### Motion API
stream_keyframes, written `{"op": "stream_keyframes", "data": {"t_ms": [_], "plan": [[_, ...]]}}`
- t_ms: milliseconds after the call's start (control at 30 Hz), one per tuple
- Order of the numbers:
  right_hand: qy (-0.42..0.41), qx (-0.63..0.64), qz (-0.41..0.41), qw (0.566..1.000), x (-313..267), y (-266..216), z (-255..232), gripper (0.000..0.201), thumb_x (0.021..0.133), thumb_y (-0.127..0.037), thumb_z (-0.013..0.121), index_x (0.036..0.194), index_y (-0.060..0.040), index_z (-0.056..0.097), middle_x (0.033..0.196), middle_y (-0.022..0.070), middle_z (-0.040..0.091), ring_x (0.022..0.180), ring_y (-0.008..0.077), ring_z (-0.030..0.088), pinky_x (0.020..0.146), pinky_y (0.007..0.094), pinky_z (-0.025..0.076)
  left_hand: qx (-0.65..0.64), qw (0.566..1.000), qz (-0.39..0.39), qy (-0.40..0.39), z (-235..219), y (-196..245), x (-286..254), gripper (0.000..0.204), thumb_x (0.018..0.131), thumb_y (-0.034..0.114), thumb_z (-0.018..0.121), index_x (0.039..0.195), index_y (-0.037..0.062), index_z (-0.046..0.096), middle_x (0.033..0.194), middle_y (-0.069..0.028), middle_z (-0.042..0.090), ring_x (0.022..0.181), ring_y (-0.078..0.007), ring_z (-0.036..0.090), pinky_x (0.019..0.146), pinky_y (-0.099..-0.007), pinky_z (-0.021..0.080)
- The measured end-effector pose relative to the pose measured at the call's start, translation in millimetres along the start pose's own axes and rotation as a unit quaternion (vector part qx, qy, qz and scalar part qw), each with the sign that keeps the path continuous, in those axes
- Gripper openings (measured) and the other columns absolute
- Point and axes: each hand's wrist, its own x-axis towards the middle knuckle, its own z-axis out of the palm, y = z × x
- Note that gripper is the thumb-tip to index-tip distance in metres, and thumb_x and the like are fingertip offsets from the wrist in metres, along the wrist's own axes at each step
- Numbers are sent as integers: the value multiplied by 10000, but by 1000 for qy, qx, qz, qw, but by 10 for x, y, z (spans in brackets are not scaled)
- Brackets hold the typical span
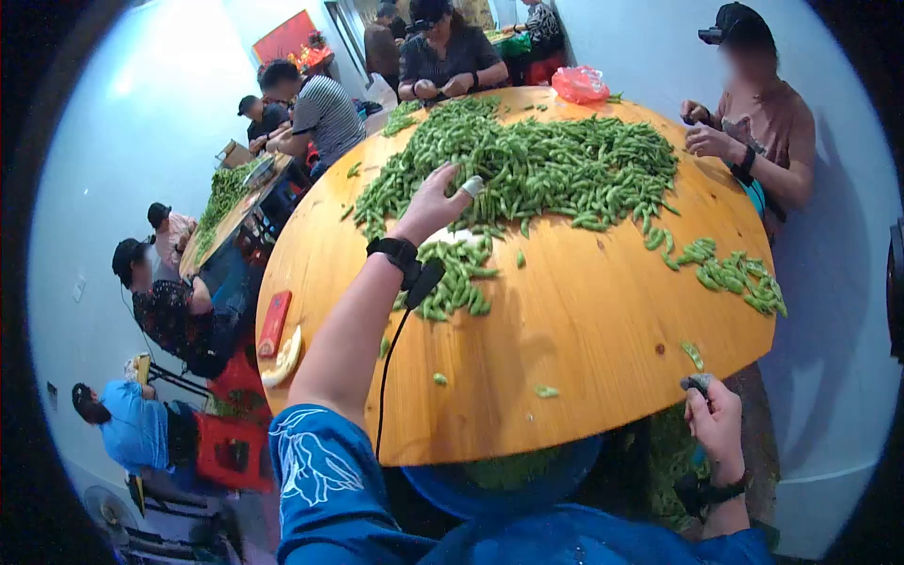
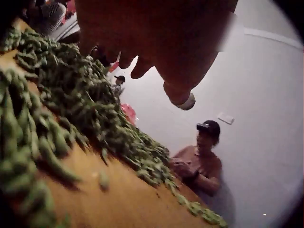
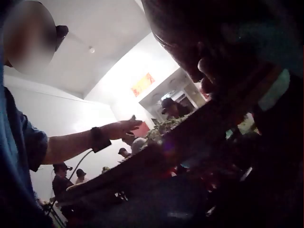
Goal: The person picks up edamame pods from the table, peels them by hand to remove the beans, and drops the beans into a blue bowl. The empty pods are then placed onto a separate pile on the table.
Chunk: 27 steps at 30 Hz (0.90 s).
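Pods (image 1: 537, 160): likely light, firm; best pinched midway.
Left hand (image 1: 431, 203): released, above pods.
Right hand (image 1: 719, 424): curled, grasp unclear.

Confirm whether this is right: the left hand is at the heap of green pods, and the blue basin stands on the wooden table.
One thing is wrong: the head view shows the blue basin below the near edge of the wooden table, not on it. The left hand is at the heap of green pods.

Shared indoor workroom | round wooden table (image 1: 584, 320) heaped with green pods (image 1: 527, 165) | several seated people
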Motion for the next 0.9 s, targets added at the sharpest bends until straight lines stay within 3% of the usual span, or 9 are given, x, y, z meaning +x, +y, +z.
{"op": "stream_keyframes", "data": {"t_ms": [67, 233, 333, 367, 400, 500, 567, 667, 900], "plan": [[53, -58, -153, 985, 38, -81, 81, 98, 873, -78, 550, 912, 2, 591, 694, 89, 610, 578, 217, 580, 546, 311, 447, -5, 999, 17, 37, 23, -90, 236, 688, 869, 480, 551, 1324, -24, 442, 1376, -226, 431, 1311, -344, 370, 1083, -380, 304], [51, -169, -213, 961, 445, -127, 281, 86, 874, -68, 524, 861, 2, 573, 657, 137, 581, 554, 199, 582, 525, 315, 449, 65, 997, 49, -3, 185, -517, 1065, 711, 879, 567, 465, 1362, 47, 426, 1405, -223, 397, 1329, -340, 345, 1101, -381, 274], [-13, -62, -38, 997, 455, -242, 219, 95, 882, -61, 509, 829, -3, 563, 567, 66, 551, 473, 146, 542, 464, 290, 426, 67, 992, -52, -96, 195, -686, 1344, 754, 869, 674, 353, 1408, 148, 389, 1459, -156, 346, 1355, -343, 303, 1116, -393, 247], [-12, -62, -32, 997, 464, -236, 212, 95, 882, -61, 509, 829, -3, 563, 567, 66, 551, 473, 146, 542, 464, 290, 426, 34, 984, -109, -134, 197, -705, 1381, 766, 861, 688, 352, 1417, 162, 376, 1475, -139, 326, 1360, -352, 290, 1121, -398, 239], [-17, -45, -9, 999, 472, -218, 203, 102, 885, -59, 503, 820, -5, 562, 557, 50, 543, 456, 120, 523, 447, 272, 412, 69, 987, -62, -132, 231, -770, 1440, 762, 840, 709, 369, 1428, 225, 356, 1484, -151, 302, 1361, -347, 289, 1115, -417, 253], [-10, -18, 31, 999, 482, -211, 237, 116, 891, -53, 490, 808, -8, 557, 532, 18, 524, 415, 70, 473, 406, 234, 371, 198, 969, -99, -108, 431, -873, 1584, 656, 821, 672, 433, 1375, 321, 428, 1475, -96, 341, 1324, -310, 366, 1087, -439, 298], [-13, 12, 56, 998, 489, -254, 214, 113, 896, -53, 486, 817, -5, 551, 526, 8, 520, 415, 64, 466, 398, 228, 357, 113, 971, -138, -161, 446, -982, 1709, 608, 796, 611, 484, 1333, 326, 487, 1413, -96, 435, 1286, -319, 419, 1060, -443, 336], [-8, 10, 43, 999, 490, -272, 231, 113, 903, -61, 487, 822, -8, 544, 528, 3, 512, 406, 55, 441, 392, 222, 340, 168, 978, -44, -112, 460, -1114, 1636, 586, 784, 592, 512, 1302, 319, 528, 1415, -147, 402, 1268, -335, 432, 1028, -415, 373], [-12, 44, 9, 999, 474, -191, 226, 103, 912, -80, 492, 844, -22, 542, 553, -9, 511, 418, 44, 437, 402, 214, 341, 91, 990, 16, -110, 387, -757, 848, 483, 755, 466, 606, 1200, 278, 611, 1291, -147, 465, 1131, -319, 533, 976, -388, 419]]}}
